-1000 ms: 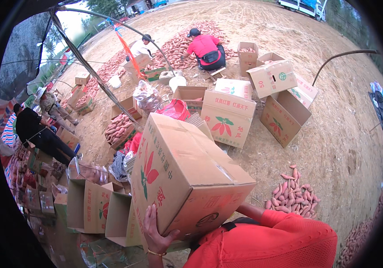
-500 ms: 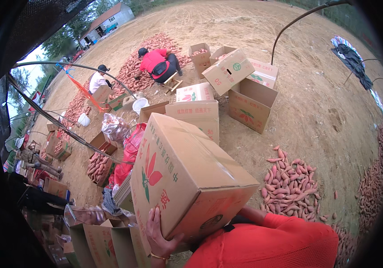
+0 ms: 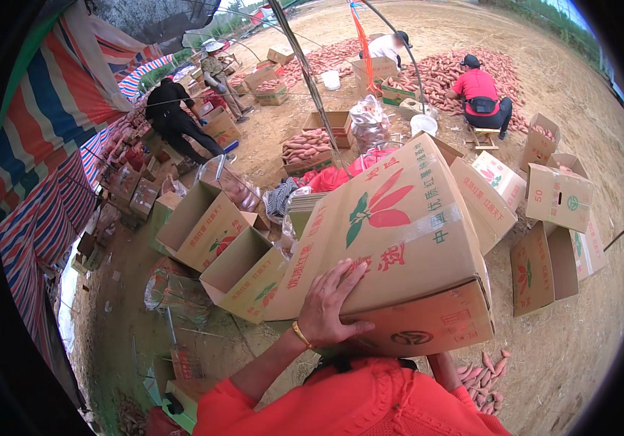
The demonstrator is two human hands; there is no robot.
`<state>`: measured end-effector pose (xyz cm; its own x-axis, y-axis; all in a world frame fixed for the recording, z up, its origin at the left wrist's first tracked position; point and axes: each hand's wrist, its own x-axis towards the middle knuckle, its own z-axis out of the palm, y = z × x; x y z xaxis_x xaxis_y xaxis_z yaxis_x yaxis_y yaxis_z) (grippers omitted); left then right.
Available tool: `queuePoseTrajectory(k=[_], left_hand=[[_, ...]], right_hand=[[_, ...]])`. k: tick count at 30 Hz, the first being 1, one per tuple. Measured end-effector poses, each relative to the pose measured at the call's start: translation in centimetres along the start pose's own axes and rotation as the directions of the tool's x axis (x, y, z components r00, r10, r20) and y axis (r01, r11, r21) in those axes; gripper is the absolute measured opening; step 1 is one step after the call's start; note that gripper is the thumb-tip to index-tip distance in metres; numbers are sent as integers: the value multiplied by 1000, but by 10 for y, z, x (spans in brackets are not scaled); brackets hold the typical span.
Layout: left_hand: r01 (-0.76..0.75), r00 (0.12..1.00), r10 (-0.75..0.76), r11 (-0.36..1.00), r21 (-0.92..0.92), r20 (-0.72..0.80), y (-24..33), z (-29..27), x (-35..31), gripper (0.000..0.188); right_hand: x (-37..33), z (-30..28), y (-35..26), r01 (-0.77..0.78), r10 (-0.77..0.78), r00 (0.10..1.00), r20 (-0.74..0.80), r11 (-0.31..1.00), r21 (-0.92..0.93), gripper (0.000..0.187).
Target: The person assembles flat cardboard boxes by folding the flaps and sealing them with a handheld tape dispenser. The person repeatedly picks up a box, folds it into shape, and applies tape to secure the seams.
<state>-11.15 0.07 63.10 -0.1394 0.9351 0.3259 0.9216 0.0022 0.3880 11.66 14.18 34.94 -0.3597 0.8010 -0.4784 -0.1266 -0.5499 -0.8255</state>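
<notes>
A large brown cardboard box (image 3: 399,218), taped along its top and printed in red and green, is held tilted in front of my chest. My left hand (image 3: 332,305) presses on its left side near the lower edge, fingers laid along the cardboard and thumb lower down. A yellow band circles that wrist. My right forearm (image 3: 444,369) reaches up to the box's near right corner; the right hand itself is hidden behind the box. Just left of the box stand open cardboard boxes (image 3: 243,280), and a red plastic bag (image 3: 326,178) lies beyond it.
At the right are more open boxes (image 3: 533,269). Sweet potatoes lie in a small heap (image 3: 485,381) near my right arm and a big pile (image 3: 464,69) farther off. A person in red (image 3: 480,87) sits by that pile; another in black (image 3: 181,120) bends at left. A thin pole (image 3: 312,80) rises ahead.
My view has swung left, bringing the striped tarp and the bending person into sight. The box remains held and now appears farther right, with my left hand still on its side.
</notes>
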Motion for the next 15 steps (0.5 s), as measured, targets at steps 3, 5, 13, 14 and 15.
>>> queuePoseTrajectory(k=[3, 5, 13, 14, 15], left_hand=[[97, 994, -96, 995, 19, -50, -10, -6, -21, 96], [178, 981, -176, 984, 18, -77, -22, -12, -34, 95], [299, 943, -289, 954, 36, -165, -109, -45, -50, 95], [306, 939, -294, 951, 44, -180, -123, -53, -49, 94], [309, 936, -295, 950, 45, -192, -137, -63, -46, 94]], right_hand=[[15, 17, -2, -18, 20, 998, 52, 999, -27, 64], [25, 34, 0, -29, 32, 996, 87, 999, -42, 64], [81, 148, 7, -38, 60, 977, 207, 993, -108, 63], [90, 169, 9, -32, 57, 973, 225, 993, -112, 63], [100, 191, 10, -25, 53, 969, 239, 993, -119, 63]])
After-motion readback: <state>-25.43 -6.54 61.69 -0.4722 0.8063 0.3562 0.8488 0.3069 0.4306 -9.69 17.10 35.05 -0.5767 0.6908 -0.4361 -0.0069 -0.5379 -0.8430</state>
